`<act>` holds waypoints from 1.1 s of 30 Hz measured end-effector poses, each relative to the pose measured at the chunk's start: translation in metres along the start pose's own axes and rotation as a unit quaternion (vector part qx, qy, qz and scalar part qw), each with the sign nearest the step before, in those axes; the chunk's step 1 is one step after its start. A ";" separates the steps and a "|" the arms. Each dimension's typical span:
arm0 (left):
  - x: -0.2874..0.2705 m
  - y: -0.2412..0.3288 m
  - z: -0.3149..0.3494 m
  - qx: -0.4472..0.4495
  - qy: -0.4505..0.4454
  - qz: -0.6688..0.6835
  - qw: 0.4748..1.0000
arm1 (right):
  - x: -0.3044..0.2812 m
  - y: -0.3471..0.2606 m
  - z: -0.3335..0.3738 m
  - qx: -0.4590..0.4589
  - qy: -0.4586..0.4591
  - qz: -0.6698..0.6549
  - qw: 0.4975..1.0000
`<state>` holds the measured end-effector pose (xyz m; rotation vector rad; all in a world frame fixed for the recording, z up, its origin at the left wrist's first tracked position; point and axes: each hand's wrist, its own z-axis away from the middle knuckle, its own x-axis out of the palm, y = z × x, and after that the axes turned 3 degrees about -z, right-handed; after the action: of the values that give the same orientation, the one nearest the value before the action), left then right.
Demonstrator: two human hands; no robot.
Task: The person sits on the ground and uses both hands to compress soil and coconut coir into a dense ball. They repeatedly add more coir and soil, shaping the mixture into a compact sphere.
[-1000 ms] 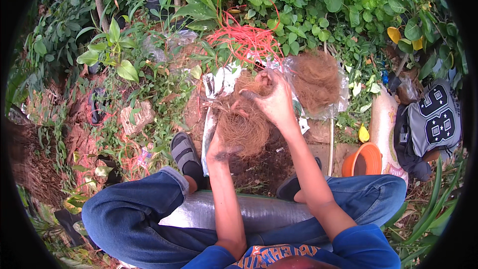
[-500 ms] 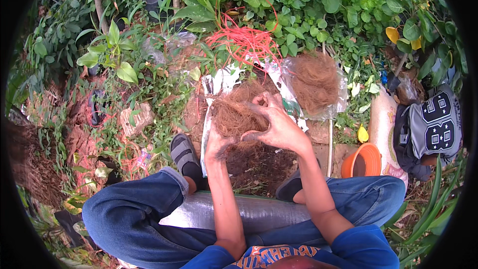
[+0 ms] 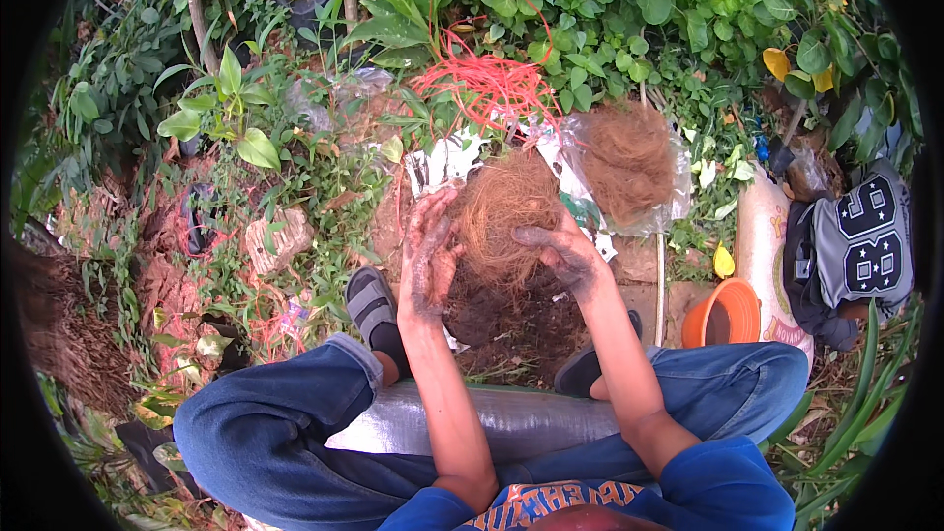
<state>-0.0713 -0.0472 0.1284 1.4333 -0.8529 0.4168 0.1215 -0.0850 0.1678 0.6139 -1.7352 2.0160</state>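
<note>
A round ball of brown coconut fibre (image 3: pixel 509 211) is up in front of me, over dark soil (image 3: pixel 506 329). My right hand (image 3: pixel 572 258) grips its right side, the thumb pressed on the near face and the other fingers partly hidden behind. Soil darkens that thumb and the skin round it. At the ball's left edge my left hand (image 3: pixel 429 261) is open, palm turned up and fingers apart, dirty with soil. Whether its fingertips touch the fibre I cannot tell. Beyond the ball lies a white plastic sheet (image 3: pixel 447 159).
More loose coconut fibre (image 3: pixel 629 162) lies on clear plastic at the right. A tangle of red string (image 3: pixel 487 88) rests at the back. An orange pot (image 3: pixel 744 310), a pale sack (image 3: pixel 762 226) and a grey-black garment (image 3: pixel 860 246) are farther right. Leafy plants (image 3: pixel 629 0) border the back.
My left hand has come off the fibre's underside and opened to the left. My right hand has shifted its hold to the right side, and the fibre now looks rounder.
</note>
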 end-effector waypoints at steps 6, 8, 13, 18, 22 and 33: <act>-0.045 -0.043 -0.001 -0.083 0.177 -0.018 0.980 | -0.064 0.038 -0.003 0.007 -0.048 -0.166 0.985; -0.030 -0.052 -0.006 -0.079 0.122 0.082 0.986 | -0.060 0.040 -0.004 0.008 -0.083 -0.176 0.981; -0.008 -0.055 -0.001 -0.045 -0.063 0.321 0.944 | -0.018 0.013 0.006 0.025 -0.070 -0.121 0.990; 0.032 -0.037 0.001 -0.003 -0.046 0.094 0.995 | -0.014 -0.009 0.009 0.010 0.010 -0.056 0.998; 0.060 -0.030 0.006 0.030 -0.072 0.025 0.997 | -0.023 -0.008 0.001 -0.003 0.033 -0.005 0.999; 0.056 -0.038 -0.004 0.162 0.013 -0.265 0.950 | -0.028 -0.014 0.003 -0.022 0.054 -0.028 0.998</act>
<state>-0.0063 -0.0620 0.1433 1.8850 -0.3561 0.1654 0.1522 -0.0861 0.1633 0.5249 -1.6757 1.9320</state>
